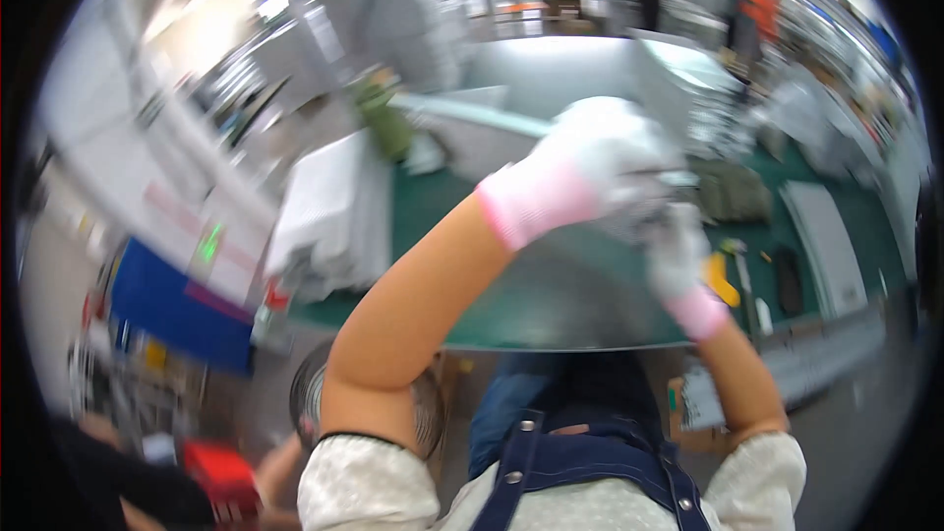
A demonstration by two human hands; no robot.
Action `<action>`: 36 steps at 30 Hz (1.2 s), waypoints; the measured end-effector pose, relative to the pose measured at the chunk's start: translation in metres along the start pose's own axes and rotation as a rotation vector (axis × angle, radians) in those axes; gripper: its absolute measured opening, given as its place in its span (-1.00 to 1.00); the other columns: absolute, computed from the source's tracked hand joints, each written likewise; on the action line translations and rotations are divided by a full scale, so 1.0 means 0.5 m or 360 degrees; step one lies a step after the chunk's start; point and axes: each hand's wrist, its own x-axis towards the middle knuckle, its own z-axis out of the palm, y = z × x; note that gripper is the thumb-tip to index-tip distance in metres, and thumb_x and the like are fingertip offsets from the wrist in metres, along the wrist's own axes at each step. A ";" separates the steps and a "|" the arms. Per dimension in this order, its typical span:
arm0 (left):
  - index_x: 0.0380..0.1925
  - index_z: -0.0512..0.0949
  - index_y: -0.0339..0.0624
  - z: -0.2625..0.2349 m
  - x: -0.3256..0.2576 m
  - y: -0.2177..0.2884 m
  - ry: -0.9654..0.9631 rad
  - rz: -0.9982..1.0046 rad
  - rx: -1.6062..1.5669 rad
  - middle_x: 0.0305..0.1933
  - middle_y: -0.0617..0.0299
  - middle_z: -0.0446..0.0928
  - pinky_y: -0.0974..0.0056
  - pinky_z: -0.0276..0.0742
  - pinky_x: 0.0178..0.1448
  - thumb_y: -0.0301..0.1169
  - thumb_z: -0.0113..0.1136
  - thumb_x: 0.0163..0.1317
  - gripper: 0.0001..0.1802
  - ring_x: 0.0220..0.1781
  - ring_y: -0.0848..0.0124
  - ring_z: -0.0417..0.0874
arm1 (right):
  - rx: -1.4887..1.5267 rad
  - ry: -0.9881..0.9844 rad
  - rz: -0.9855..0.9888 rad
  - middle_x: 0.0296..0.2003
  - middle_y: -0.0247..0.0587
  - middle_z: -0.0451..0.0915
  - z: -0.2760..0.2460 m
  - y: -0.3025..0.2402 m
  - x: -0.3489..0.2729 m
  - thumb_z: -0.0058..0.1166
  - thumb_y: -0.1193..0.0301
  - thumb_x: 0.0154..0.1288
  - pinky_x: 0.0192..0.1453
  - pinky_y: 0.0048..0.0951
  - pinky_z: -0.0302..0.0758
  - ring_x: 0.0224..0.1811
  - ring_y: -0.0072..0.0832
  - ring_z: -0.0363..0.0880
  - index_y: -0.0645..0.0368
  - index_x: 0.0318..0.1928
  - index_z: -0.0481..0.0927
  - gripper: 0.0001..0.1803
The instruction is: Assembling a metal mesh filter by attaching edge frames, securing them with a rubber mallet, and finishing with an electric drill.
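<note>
My left hand [605,157], in a white knit glove with a pink cuff, is raised over the green-topped workbench [492,300]. Its fingers are curled, and motion blurs them. Just below and to its right is my right hand [677,261], gloved the same way, with its fingers closed close to the left hand. Between the two hands is a small greyish thing, too smeared to name. A dark green folded cloth [733,194] lies right of the hands. Nearer me are a yellow item [721,281] and a light-handled tool [743,283].
A stack of white panels [332,199] stands at left, beside a green bag [383,123]. Stacked pale sheets [696,88] rise at the back. At right lie a black item [788,277] and a grey panel [824,248]. Another person's arm [278,472] shows lower left.
</note>
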 end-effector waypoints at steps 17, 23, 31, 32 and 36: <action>-0.43 0.35 -0.13 0.255 -0.123 0.038 0.0775 -0.0663 0.0470 -0.39 0.12 0.29 -0.28 0.05 0.20 -0.17 0.41 -0.32 -0.49 -0.26 0.13 0.35 | -0.1836 -0.0585 0.1219 -0.14 -0.08 0.47 -0.275 0.217 -0.293 0.15 0.35 0.07 -0.04 -0.15 0.43 -0.05 -0.16 0.42 0.11 0.02 0.46 -0.56; -0.42 0.33 -0.11 0.257 -0.120 0.042 0.0834 -0.0612 0.0464 -0.39 0.14 0.29 -0.26 0.08 0.19 -0.18 0.40 -0.31 -0.49 -0.26 0.16 0.35 | -0.1589 -0.0328 0.0825 -0.34 -0.20 0.46 -0.337 0.265 -0.310 0.02 0.45 0.20 -0.38 -0.34 0.47 -0.42 -0.35 0.50 0.19 -0.09 0.47 -0.75; -0.33 0.32 -0.13 0.251 -0.127 0.032 0.0683 -0.0650 0.0550 -0.33 0.13 0.30 -0.27 0.12 0.16 -0.06 0.44 -0.32 -0.37 -0.23 0.15 0.37 | 0.0251 -0.0832 0.1592 -0.44 -0.40 0.47 -0.320 -0.115 0.047 -0.07 0.61 0.20 -0.50 -0.68 0.32 -0.60 -0.76 0.32 0.29 0.11 0.46 -0.58; -0.33 0.32 -0.13 0.253 -0.128 0.032 0.0691 -0.0661 0.0575 -0.33 0.12 0.30 -0.27 0.13 0.17 -0.07 0.44 -0.31 -0.38 -0.23 0.14 0.37 | 0.0106 -0.0743 0.1286 -0.43 -0.35 0.48 -0.318 -0.129 0.063 -0.07 0.63 0.18 -0.44 -0.66 0.35 -0.56 -0.72 0.34 0.29 0.11 0.47 -0.57; -0.38 0.36 -0.15 0.265 -0.118 0.032 0.0765 -0.0670 0.0568 -0.30 0.11 0.31 -0.29 0.07 0.22 -0.10 0.45 -0.36 -0.41 -0.18 0.14 0.38 | -0.0099 -0.0457 0.0656 -0.40 -0.18 0.50 -0.310 -0.165 0.096 -0.03 0.66 0.14 -0.29 -0.57 0.43 -0.46 -0.56 0.45 0.26 0.11 0.47 -0.54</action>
